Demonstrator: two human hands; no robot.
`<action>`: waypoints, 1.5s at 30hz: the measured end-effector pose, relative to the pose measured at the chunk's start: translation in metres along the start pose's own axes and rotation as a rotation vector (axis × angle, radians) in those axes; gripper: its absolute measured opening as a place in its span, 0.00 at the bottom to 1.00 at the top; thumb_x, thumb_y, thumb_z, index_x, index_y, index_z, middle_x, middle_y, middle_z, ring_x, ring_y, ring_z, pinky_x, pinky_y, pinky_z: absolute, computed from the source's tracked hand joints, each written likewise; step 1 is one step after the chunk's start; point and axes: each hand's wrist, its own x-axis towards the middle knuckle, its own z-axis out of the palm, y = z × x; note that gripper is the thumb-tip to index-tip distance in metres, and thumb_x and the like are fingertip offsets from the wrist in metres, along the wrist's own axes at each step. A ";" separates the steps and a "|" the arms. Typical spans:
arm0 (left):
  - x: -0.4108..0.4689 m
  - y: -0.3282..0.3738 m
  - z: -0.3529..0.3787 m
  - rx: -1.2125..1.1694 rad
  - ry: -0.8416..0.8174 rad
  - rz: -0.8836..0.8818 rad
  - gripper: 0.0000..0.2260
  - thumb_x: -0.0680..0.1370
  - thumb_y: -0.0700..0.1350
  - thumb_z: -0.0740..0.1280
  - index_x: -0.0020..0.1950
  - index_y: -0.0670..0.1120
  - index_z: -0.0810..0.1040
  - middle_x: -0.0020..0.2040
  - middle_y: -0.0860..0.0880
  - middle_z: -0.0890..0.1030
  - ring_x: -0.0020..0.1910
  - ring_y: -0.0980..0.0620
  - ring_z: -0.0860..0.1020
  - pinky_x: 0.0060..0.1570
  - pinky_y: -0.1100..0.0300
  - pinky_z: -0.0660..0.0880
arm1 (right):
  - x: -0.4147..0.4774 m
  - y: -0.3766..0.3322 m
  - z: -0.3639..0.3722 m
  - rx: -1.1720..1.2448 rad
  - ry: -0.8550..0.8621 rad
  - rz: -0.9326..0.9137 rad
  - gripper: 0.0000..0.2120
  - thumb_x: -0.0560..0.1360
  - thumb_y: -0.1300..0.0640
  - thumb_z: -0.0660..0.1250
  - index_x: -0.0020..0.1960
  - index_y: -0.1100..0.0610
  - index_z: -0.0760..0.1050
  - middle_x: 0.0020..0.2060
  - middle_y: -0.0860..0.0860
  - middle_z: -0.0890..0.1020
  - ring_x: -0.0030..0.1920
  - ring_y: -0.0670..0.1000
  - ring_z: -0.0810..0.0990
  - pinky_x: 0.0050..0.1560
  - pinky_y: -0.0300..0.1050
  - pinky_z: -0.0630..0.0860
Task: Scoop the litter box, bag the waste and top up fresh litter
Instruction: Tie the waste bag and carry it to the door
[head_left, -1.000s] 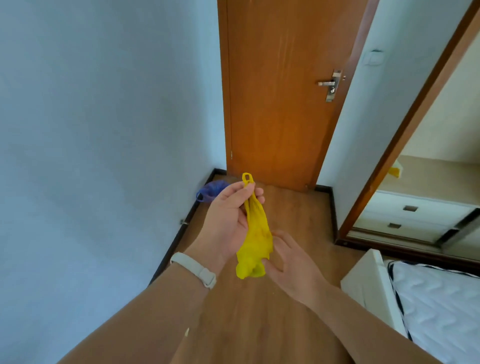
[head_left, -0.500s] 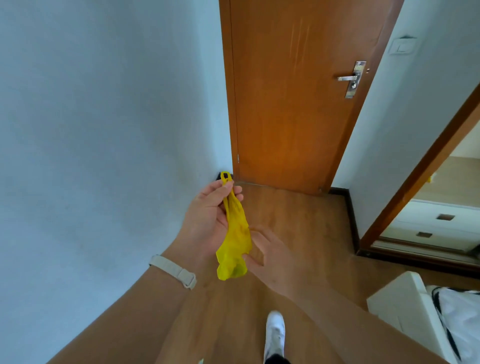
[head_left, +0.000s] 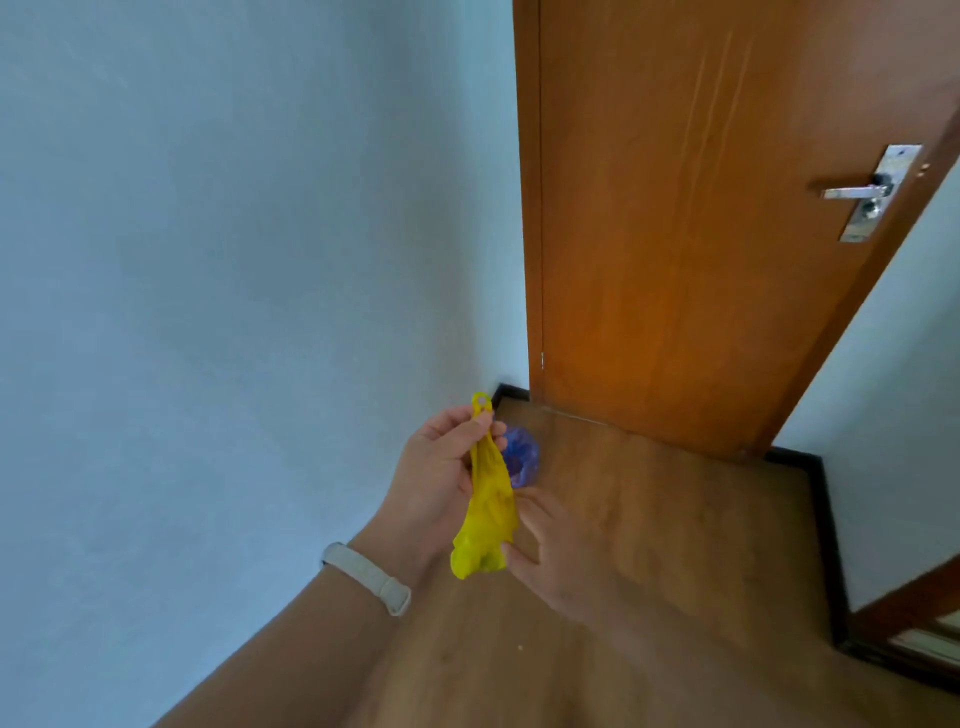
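Left hand (head_left: 441, 467) fingers clamp the crumpled yellow bag (head_left: 488, 519) just below its handle loop; it hangs toward 6 o'clock. Right hand (head_left: 566, 551) touches the lower bunch at 4 o'clock; whether its fingers pinch cannot be told. Film appears light, limp, slippery: grip the mouth edges.

Place: a home, seen at the corner of a narrow indoor hallway.
Door: a closed brown wooden door (head_left: 701, 234) with a metal lever handle (head_left: 854, 192) and lock plate, the usual room-door kind.
Floor: wood-look floor (head_left: 675, 545), edged by a dark skirting board (head_left: 826, 519).
Walls: plain pale blue wall (head_left: 234, 260) on the left, bare paint.
Opening: a second brown wooden frame (head_left: 909, 603) at the lower right edge.
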 end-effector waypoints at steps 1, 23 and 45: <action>0.013 0.004 0.006 -0.002 -0.004 0.013 0.07 0.78 0.34 0.65 0.41 0.42 0.78 0.35 0.43 0.82 0.32 0.51 0.80 0.34 0.61 0.79 | 0.012 0.005 -0.006 -0.020 0.005 0.004 0.18 0.73 0.48 0.65 0.59 0.55 0.75 0.58 0.48 0.76 0.59 0.47 0.74 0.59 0.42 0.72; 0.391 0.064 0.019 -0.042 -0.221 -0.159 0.09 0.69 0.40 0.69 0.48 0.41 0.78 0.38 0.44 0.83 0.37 0.50 0.82 0.41 0.58 0.78 | 0.317 0.171 -0.001 -0.298 0.032 0.163 0.14 0.73 0.51 0.71 0.55 0.55 0.77 0.52 0.48 0.79 0.49 0.44 0.75 0.48 0.33 0.65; 0.673 -0.058 -0.015 -0.143 0.079 -0.326 0.02 0.77 0.36 0.64 0.47 0.41 0.76 0.36 0.45 0.83 0.35 0.52 0.82 0.39 0.60 0.80 | 0.463 0.427 0.110 -0.068 -0.354 0.270 0.11 0.75 0.55 0.68 0.53 0.62 0.76 0.54 0.55 0.77 0.53 0.53 0.75 0.46 0.38 0.66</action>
